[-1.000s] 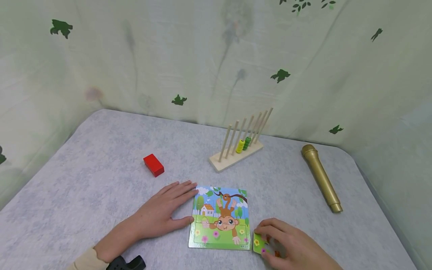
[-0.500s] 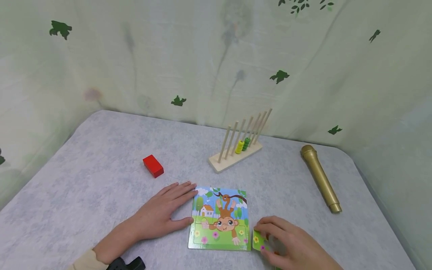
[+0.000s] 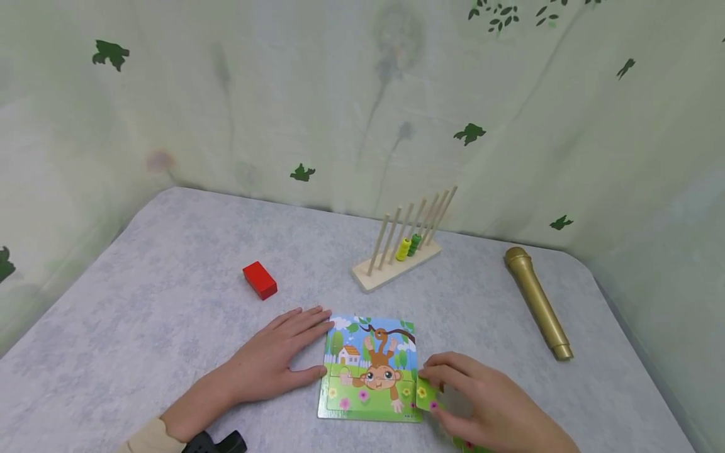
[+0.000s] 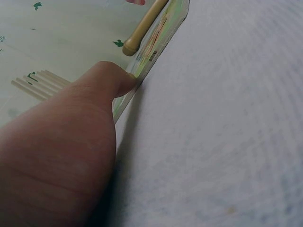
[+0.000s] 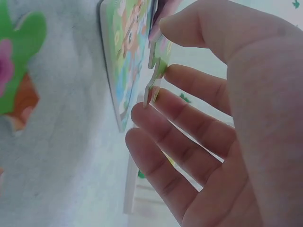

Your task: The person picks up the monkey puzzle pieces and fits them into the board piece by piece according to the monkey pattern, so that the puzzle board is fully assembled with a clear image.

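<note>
A square monkey jigsaw puzzle (image 3: 354, 396) lies on the table in the head view. My left hand (image 3: 277, 362) rests palm down with straight fingers at its left side; in the left wrist view the thumb (image 4: 102, 82) meets the board's edge. My right hand (image 3: 489, 402) pinches a green puzzle piece (image 3: 423, 395) with a yellow flower between thumb and fingers, where it overlaps the board's right edge. The right wrist view shows this held piece (image 5: 154, 71) tilted up on edge, with the puzzle board (image 5: 125, 52) behind it.
Loose puzzle pieces (image 3: 469, 447) lie below the right hand, partly hidden by it. A red block (image 3: 260, 280) sits at the back left. Behind the puzzle stands a peg rack (image 3: 391, 274) with yellow and green beads. A gold toy microphone (image 3: 538, 304) lies at the right.
My right hand has moved slightly left with the puzzle piece, from beside the board to over its right edge. The left hand keeps its place.
</note>
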Tool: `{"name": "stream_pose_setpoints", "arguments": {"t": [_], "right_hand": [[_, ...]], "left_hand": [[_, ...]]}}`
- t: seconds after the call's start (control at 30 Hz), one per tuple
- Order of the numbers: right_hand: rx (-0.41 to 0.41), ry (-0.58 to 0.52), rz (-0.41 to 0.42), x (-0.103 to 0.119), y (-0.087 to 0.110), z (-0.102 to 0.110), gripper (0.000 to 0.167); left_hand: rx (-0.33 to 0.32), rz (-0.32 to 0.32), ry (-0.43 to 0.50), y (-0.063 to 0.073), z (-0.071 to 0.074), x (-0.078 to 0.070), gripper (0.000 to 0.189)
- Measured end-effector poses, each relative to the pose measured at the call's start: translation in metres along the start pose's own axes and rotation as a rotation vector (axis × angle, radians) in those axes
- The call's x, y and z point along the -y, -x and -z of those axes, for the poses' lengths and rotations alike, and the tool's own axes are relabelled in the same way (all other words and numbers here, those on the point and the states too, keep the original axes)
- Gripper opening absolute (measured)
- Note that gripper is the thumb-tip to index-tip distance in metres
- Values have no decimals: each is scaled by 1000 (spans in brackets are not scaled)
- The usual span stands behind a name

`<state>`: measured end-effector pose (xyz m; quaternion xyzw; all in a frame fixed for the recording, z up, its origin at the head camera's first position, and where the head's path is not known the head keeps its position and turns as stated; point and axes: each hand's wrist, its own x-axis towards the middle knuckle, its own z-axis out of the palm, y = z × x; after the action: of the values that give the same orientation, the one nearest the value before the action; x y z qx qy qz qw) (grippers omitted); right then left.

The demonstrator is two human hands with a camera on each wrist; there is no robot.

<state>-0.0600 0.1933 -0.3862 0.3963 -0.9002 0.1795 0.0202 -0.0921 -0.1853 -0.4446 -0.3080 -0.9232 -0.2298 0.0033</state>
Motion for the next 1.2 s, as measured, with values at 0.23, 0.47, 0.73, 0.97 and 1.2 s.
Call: {"name": "stream_pose_setpoints", "arguments": {"t": [0.23,0.47,0.73,0.97,1.2], "right_hand": [[-16,20,66,2,-16,-1,35],[-5,26,88,10,-32,-1,33],[-4,8,126,17,-47,-5,44],[-1,-7,148,23,-57,-11,41],[17,-20,202,28,-66,-18,32]], "left_hand": [[9,7,4,0,0,0,72],[6,6,6,0,0,0,72],[0,-1,2,0,0,0,71],[-6,-11,-9,0,-1,1,71],[-20,-19,-17,0,-1,1,70]]}}
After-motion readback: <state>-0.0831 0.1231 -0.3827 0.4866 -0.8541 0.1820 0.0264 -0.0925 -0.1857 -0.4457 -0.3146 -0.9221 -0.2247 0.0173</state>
